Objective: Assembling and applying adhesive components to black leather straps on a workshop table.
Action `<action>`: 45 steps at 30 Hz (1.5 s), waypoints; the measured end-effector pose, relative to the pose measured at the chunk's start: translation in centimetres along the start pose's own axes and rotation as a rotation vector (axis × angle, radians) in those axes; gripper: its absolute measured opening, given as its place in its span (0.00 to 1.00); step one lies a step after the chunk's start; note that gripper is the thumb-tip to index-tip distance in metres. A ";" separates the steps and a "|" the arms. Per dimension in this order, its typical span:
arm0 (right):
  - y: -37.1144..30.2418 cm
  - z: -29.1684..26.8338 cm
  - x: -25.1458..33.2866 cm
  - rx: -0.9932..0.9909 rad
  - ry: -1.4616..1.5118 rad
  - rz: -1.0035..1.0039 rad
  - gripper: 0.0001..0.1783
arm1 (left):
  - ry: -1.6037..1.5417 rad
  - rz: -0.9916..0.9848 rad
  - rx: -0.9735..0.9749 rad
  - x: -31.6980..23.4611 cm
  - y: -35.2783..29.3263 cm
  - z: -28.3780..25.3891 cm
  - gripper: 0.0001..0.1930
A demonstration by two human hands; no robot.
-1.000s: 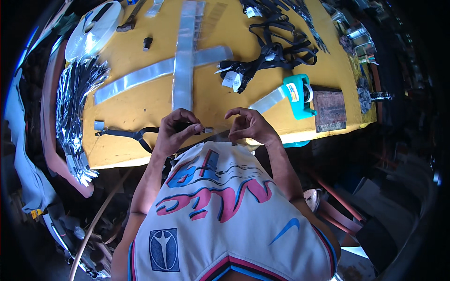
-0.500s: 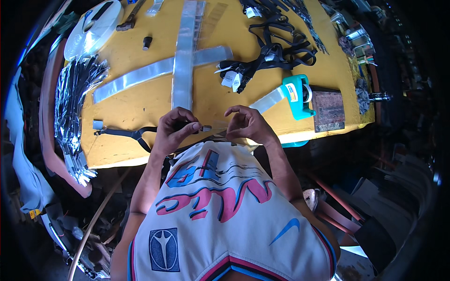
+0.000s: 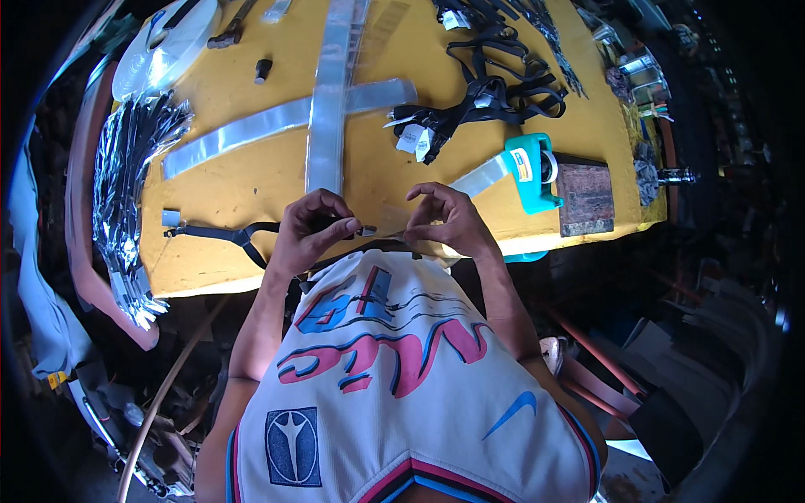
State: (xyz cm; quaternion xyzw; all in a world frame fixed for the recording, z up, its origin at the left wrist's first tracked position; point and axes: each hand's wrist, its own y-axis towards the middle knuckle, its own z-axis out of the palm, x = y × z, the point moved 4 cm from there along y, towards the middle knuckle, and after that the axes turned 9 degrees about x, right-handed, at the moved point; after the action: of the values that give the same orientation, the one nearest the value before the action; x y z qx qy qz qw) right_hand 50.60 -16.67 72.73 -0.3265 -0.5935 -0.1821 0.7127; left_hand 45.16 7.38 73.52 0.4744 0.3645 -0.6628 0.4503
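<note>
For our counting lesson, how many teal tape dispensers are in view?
1: the teal tape dispenser is right of the right hand, beside a dark block. Another may be hidden: a teal shape below the yellow table is unclear.

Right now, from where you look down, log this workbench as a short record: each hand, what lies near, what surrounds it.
Left hand: closed, pinching a small silver metal piece
Right hand: thumb and fingers curled; whether it holds anything is unclear
Near left hand: flat black forked strap on the yellow tabletop
Centre: long translucent plastic strips, crossed
Right: teal plastic tape dispenser beside a dark rectangular block
Far right: tangled black straps with white tags
</note>
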 end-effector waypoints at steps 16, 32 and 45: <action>0.2 0.7 0.6 0.112 0.025 0.039 0.28 | 0.032 -0.077 0.044 0.3 0.2 0.7 0.09; 1.6 2.1 0.8 0.191 0.136 0.054 0.27 | 0.067 -0.026 0.095 0.8 0.1 0.7 0.08; 1.8 2.8 0.7 0.177 0.193 0.070 0.30 | 0.259 0.021 0.089 1.1 0.7 1.4 0.04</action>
State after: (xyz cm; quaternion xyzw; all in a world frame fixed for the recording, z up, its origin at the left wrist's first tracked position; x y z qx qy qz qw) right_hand 49.92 -13.40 73.15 -0.2637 -0.5241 -0.1347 0.7985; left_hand 45.24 5.61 72.83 0.5793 0.3847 -0.6069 0.3849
